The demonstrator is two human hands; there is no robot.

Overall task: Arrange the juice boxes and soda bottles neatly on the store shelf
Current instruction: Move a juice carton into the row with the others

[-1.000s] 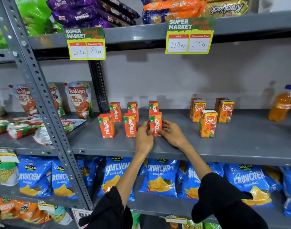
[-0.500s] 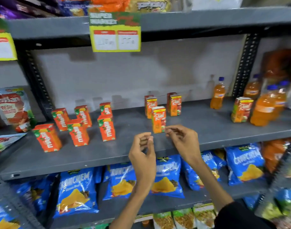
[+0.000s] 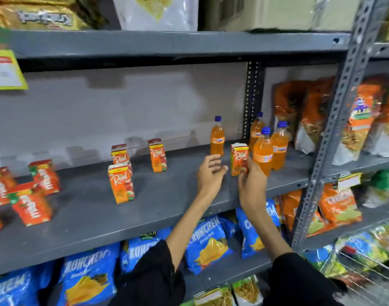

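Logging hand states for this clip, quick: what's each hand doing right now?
Left hand: open, holding nothing.
Right hand: closed on the Real juice box.

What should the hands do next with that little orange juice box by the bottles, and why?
Probably close the right hand on the stray Real juice box and carry it left to the three other Real boxes. It stands alone beside the orange soda bottles, away from its own kind. The right fingers are at it, and the left hand hovers open beside it.
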